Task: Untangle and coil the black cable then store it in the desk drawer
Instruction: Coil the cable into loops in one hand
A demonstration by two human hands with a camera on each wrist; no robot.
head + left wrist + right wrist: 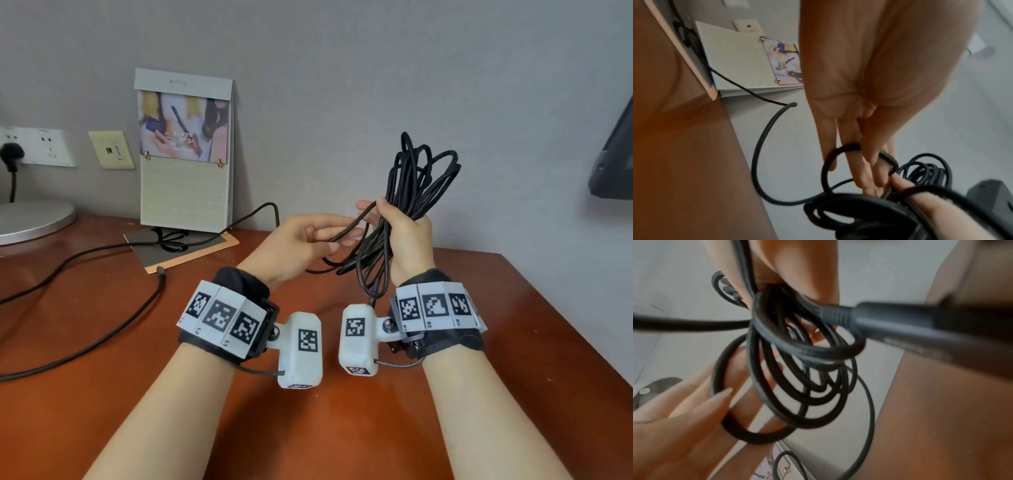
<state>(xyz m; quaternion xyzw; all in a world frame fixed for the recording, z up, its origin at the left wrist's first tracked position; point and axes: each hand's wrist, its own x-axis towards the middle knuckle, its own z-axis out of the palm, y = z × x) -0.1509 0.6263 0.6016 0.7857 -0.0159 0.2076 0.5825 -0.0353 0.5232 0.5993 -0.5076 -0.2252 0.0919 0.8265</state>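
Observation:
The black cable [419,171] is gathered into a bunch of loops that stands above and hangs below my right hand [406,233], which grips it at the middle, raised over the desk. One plug end [375,287] dangles under that hand and fills the right wrist view as plug [900,327]. Just to the left, my left hand [318,236] pinches one loose strand between thumb and fingers; the loop crosses the fingers [846,146]. A free length of cable [758,146] runs from the bunch back toward the calendar. No drawer is in view.
A standing calendar [186,150] sits at the back of the brown desk [462,359], a round metal lamp base [34,219] at far left below wall sockets [37,145]. Another dark lead [113,329] lies across the left desk. A dark screen [613,161] hangs at right.

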